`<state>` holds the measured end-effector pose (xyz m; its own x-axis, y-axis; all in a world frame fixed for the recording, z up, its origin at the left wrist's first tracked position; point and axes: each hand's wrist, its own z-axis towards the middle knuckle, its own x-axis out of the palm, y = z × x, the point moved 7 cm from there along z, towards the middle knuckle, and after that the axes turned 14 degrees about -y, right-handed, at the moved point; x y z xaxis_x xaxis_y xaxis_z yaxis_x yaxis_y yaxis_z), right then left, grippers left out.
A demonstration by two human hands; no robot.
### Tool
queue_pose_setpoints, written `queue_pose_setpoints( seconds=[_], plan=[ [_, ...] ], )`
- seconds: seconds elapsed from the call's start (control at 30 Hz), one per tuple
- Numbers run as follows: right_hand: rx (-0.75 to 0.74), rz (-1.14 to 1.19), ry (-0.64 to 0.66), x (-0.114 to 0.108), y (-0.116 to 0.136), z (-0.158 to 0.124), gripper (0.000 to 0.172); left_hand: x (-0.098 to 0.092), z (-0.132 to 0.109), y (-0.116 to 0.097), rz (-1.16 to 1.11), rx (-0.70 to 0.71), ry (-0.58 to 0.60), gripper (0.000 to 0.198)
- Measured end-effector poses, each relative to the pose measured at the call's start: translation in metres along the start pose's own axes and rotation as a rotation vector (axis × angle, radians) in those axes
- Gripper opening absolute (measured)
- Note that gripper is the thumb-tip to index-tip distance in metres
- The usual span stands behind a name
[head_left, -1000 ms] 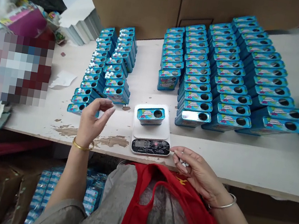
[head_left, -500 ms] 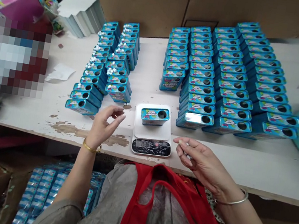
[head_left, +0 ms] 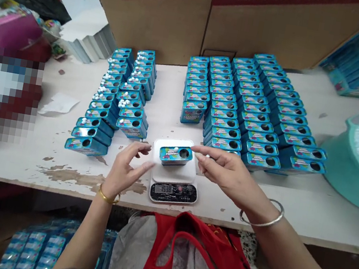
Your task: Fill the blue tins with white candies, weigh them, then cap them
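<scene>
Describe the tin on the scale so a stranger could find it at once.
Start at the white table and find the small scale at its near edge, in front of the rows of blue tins. The tin sits on the scale's white platform, between the left hand and right hand. Unlike its neighbours, it stands alone, not in a row.

Open to us: front table strip (head_left: 291,208), and a lane between left tin rows (head_left: 117,92) and right tin block (head_left: 249,109) — scale (head_left: 172,175) with tin (head_left: 175,154) plugs its near end; basin (head_left: 338,170) bounds the right.
</scene>
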<state>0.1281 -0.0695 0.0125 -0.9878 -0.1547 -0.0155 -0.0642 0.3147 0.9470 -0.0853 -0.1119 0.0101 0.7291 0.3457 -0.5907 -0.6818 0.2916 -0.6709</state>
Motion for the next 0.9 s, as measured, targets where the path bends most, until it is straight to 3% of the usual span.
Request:
queue_pose_setpoints(
  seconds=[0.07, 0.13, 0.27, 0.33, 0.5, 0.67, 0.77, 0.9],
  plan=[
    [0.103, 0.073, 0.008, -0.004, -0.013, -0.005, 0.038, 0.012, 0.007, -0.011, 0.005, 0.075, 0.069, 0.064],
    [0.194, 0.118, 0.009, -0.008, -0.029, -0.012, 0.040, 0.027, 0.017, -0.021, 0.039, 0.158, 0.153, 0.078],
    [0.299, 0.166, -0.026, -0.019, -0.061, -0.026, 0.041, 0.039, 0.033, -0.029, 0.085, 0.190, 0.194, 0.077],
    [0.340, 0.188, -0.048, -0.024, -0.075, -0.032, 0.043, 0.032, 0.034, -0.029, 0.094, 0.180, 0.121, 0.076],
    [0.393, 0.234, -0.051, -0.024, -0.091, -0.039, 0.044, 0.017, 0.010, -0.042, 0.200, 0.250, -0.081, 0.049],
    [0.375, 0.262, 0.013, -0.012, -0.087, -0.035, 0.043, 0.047, 0.000, -0.058, 0.361, 0.354, 0.098, 0.055],
    [0.367, 0.272, 0.028, -0.011, -0.085, -0.034, 0.044, 0.051, 0.009, -0.057, 0.402, 0.324, 0.153, 0.060],
    [0.383, 0.297, 0.007, -0.017, -0.094, -0.035, 0.046, 0.052, 0.034, -0.050, 0.373, 0.301, 0.217, 0.039]
  ],
)
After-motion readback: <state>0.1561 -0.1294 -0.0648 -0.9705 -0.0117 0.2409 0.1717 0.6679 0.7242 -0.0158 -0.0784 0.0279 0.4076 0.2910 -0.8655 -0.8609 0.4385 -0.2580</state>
